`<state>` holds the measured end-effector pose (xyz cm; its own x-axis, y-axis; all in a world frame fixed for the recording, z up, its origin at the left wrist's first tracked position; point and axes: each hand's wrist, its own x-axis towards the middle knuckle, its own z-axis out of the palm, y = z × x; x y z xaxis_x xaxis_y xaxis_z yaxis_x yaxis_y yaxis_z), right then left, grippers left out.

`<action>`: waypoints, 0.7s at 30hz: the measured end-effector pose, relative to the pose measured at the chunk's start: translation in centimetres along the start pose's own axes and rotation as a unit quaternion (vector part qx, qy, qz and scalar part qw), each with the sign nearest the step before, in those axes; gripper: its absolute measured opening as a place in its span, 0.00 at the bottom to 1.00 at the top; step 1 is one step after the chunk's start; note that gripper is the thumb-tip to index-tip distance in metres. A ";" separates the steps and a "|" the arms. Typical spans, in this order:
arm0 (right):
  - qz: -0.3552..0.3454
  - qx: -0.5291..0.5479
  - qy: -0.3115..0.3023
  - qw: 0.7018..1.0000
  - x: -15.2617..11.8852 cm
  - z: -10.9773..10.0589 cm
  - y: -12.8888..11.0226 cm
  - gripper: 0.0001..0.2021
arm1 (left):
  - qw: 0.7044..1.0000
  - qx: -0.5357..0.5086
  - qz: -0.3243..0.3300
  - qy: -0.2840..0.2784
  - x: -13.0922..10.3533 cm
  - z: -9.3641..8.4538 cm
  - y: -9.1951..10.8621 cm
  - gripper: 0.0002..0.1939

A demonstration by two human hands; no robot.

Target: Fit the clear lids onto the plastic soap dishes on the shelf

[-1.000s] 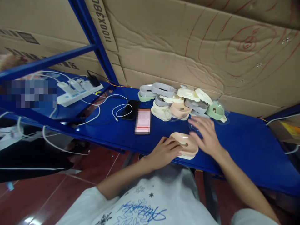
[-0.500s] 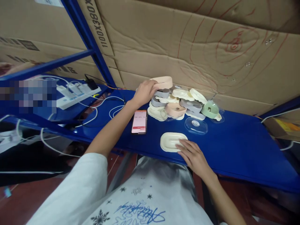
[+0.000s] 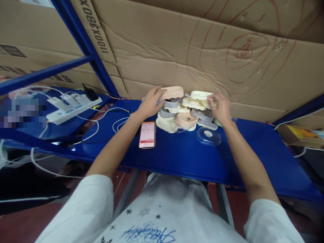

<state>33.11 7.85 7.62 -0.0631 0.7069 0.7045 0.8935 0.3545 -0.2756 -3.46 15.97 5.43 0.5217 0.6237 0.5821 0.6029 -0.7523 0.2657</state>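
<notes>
At the left of the piled dishes, my left hand point(image 3: 151, 104) has its thumb and fingers apart around the near end of a peach oval dish point(image 3: 173, 92). That dish rests on top of a grey dish point(image 3: 173, 102). My right hand point(image 3: 221, 106) pinches the right end of a cream oval dish point(image 3: 201, 95) at the top of the pile. Below it are another cream piece point(image 3: 193, 103), a grey dish point(image 3: 204, 115) and a peach dish point(image 3: 186, 120) with a hole. A green dish point(image 3: 217, 123) is mostly hidden behind my right hand.
A clear plastic lid point(image 3: 209, 136) with a round label lies in front of the pile on the blue table point(image 3: 177, 155). A phone point(image 3: 147, 135) showing a timer is left of it. White cables and a power strip point(image 3: 73, 109) lie further left; cardboard point(image 3: 157, 50) stands behind.
My right hand has carried the cream dish from the table's front edge up onto the pile. My left hand has drawn back slightly from the peach dish, which has stayed put.
</notes>
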 end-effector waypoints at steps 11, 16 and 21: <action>-0.096 0.017 -0.080 0.992 -10.7 -2.1 -2.0 0.16 | 0.978 0.089 0.135 -0.131 -6.1 1.9 10.3 0.16; -0.127 0.020 -0.176 0.976 -12.3 -0.4 -3.2 0.19 | 0.961 0.095 0.141 -0.220 -6.9 3.2 10.9 0.05; -0.122 0.032 -0.212 0.969 -12.5 0.1 -4.0 0.26 | 0.945 -0.177 0.077 -0.263 -7.3 1.8 11.1 0.03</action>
<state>30.26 -2.32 -0.14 -0.4587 0.7804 0.4249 0.8004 0.5706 -0.1838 0.51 3.48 2.76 0.8707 0.4509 0.1965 0.3049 -0.8083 0.5037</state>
